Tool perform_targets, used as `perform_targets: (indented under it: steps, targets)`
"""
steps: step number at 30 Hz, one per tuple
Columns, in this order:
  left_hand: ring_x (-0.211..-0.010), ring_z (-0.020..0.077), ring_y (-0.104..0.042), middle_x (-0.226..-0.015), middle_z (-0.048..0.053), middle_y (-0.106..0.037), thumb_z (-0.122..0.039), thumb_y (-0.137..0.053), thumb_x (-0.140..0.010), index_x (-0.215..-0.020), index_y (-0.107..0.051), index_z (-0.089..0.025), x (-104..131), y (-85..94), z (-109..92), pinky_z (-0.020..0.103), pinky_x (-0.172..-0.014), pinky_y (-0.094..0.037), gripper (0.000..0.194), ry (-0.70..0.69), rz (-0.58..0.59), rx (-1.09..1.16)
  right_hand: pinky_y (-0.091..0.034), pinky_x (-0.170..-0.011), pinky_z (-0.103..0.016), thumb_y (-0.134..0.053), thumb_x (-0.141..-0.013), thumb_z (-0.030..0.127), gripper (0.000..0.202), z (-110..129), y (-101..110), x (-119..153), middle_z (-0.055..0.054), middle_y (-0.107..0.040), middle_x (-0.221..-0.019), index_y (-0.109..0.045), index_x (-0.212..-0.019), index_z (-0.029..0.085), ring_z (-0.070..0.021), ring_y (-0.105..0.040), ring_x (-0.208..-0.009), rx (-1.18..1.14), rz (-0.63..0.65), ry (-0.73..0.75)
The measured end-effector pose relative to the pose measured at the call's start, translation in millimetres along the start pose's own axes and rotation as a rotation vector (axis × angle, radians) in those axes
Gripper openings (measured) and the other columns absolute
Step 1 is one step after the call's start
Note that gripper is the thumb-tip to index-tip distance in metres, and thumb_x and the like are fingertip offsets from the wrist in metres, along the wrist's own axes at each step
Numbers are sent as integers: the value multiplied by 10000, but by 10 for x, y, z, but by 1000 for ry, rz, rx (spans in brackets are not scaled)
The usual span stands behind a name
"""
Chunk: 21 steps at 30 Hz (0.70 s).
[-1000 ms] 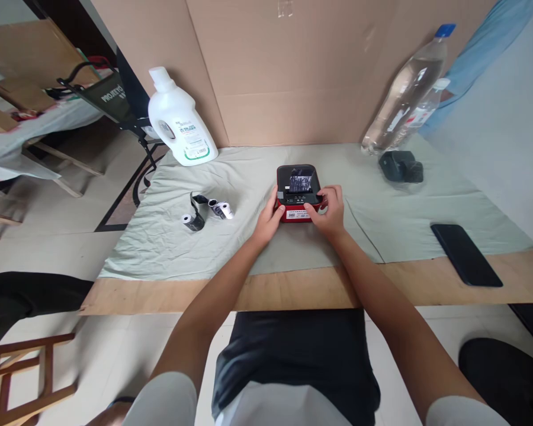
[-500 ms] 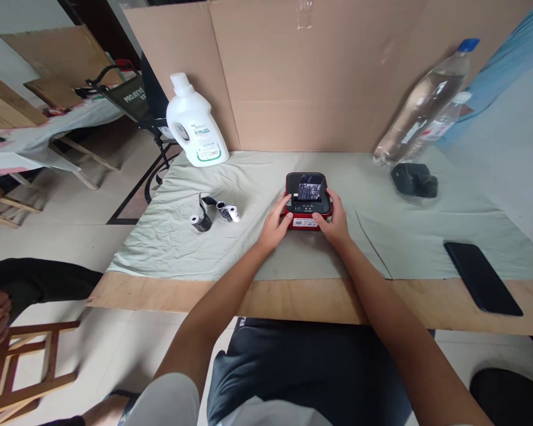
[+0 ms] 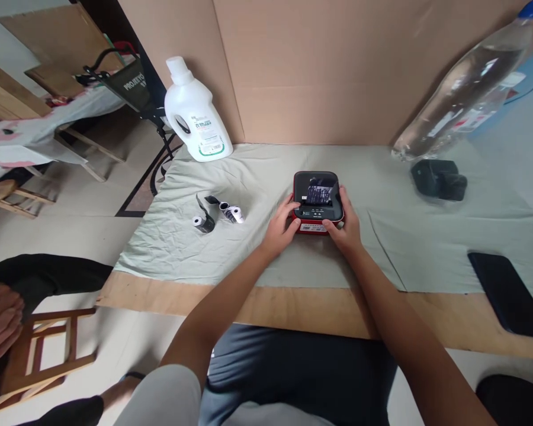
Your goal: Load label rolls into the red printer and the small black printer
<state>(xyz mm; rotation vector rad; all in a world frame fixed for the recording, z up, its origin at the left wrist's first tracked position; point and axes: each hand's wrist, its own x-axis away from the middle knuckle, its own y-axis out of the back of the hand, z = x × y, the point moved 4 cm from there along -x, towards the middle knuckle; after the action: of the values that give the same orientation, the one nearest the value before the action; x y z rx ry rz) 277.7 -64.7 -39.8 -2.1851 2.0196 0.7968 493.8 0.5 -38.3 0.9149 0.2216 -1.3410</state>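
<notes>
The left hand and right hand clasped the small red-and-black printer between them, paper rolls lying beyond the left hand, a black phone beyond the right.

"PROJE…" on dark chair back

A pale green cloth covers most of the table, with a cardboard wall standing along its far edge. At the cloth's far left corner stands a white detergent bottle; nearer on the left lie small paper rolls, and at the far right a clear water bottle leans over a small black device. A black phone lies off the cloth's near right edge, and left of the table are a wooden stool and another person's hand.
</notes>
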Motion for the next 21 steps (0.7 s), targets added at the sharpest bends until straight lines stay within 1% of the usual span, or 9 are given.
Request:
perform_targets:
  steps: [2,5,10,12,15,19,21]
  targets:
    - [-1595,307,-437,-1762,108,-386,-624,-483,-1071,-1469,-584,-278,0,10,-15,510,-1317,-381,537,2,9,-6,-346,-1319,-646,-644,-938,732,982,21,0,1,-166,-371,-1771,-314,-1734,261,-401,-359,-1642,7,1,1]
    - [-1602,304,-428,-1769,95,-378,-621,-476,-1075,-1465,-590,-286,3,22,-50,489,-1307,-399,526,6,16,-9,-335,-1322,-659,-649,-959,684,941,58,7,31,-148,-346,-1785,-304,-1738,284,-401,-337,-1651,-1,7,-4]
    - [-1610,307,-420,-1763,106,-389,-562,-493,-1086,-1482,-584,-274,34,23,-88,475,-1315,-390,498,-9,10,-17,-392,-1296,-647,-668,-980,594,897,86,26,107,-126,-320,-1800,-282,-1743,319,-386,-325,-1658,-53,37,-54]
    - [-1616,306,-413,-1754,112,-403,-542,-510,-1086,-1507,-567,-276,55,22,-81,480,-1325,-376,502,-16,10,-36,-386,-1300,-642,-681,-975,582,882,89,33,117,-127,-328,-1796,-315,-1732,313,-385,-328,-1658,-70,36,-53]
    - [-1615,307,-418,-1750,101,-412,-541,-540,-1077,-1544,-538,-300,82,24,-51,496,-1323,-380,526,-16,21,-53,-337,-1327,-633,-709,-956,577,873,86,39,107,-128,-345,-1789,-370,-1709,293,-389,-333,-1656,-83,16,-37]
    - [-1609,310,-429,-1774,91,-370,-533,-555,-1074,-1571,-512,-335,90,43,-19,504,-1296,-419,536,-14,55,-43,-312,-1335,-641,-731,-943,551,836,92,34,76,-135,-389,-1765,-425,-1674,283,-397,-356,-1644,-102,-5,-18]
    - [-1618,312,-415,-1779,91,-358,-530,-557,-1074,-1581,-504,-339,84,60,-20,501,-1289,-429,544,-15,79,-39,-303,-1333,-657,-722,-941,571,811,110,31,54,-145,-416,-1745,-456,-1648,275,-410,-368,-1635,-90,-21,-2]
